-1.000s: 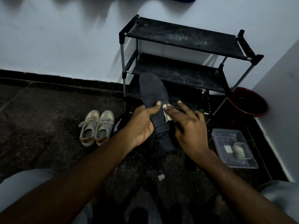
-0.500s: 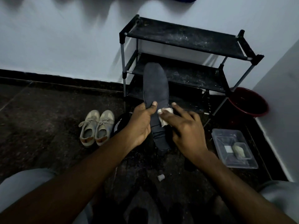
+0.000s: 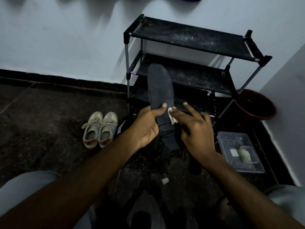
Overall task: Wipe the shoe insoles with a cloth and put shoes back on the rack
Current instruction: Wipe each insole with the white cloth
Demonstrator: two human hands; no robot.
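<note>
Lifted higher than a second ago, the dark insole point(image 3: 160, 90) now points its toe up and away, across the middle shelf of the black rack point(image 3: 189, 38) at the far wall. The white cloth point(image 3: 172, 115) has hardly shifted along the insole's right edge. A person's left hand point(image 3: 146, 124) grips the insole at its narrow waist, fingers wrapped behind and thumb clamped across the face. The right hand point(image 3: 196, 131) lays nearly straight fingers over the cloth and presses it to the insole, forefinger stretched clear and thumb hidden. Wiping looks to be in mid-course, with no shoe on the rack. Pale sneakers point(image 3: 100, 129) wait on the floor point(image 3: 41, 121) to the left; a clear container point(image 3: 231, 138) and a red bucket point(image 3: 257, 116) sit to the right. The scrap of cloth is small and only pressed, so a hard stroke could slide it onto the gritty floor. The thin insole, held at one spot, may bend or twist loose. Its toe could also brush the dusty shelves.
</note>
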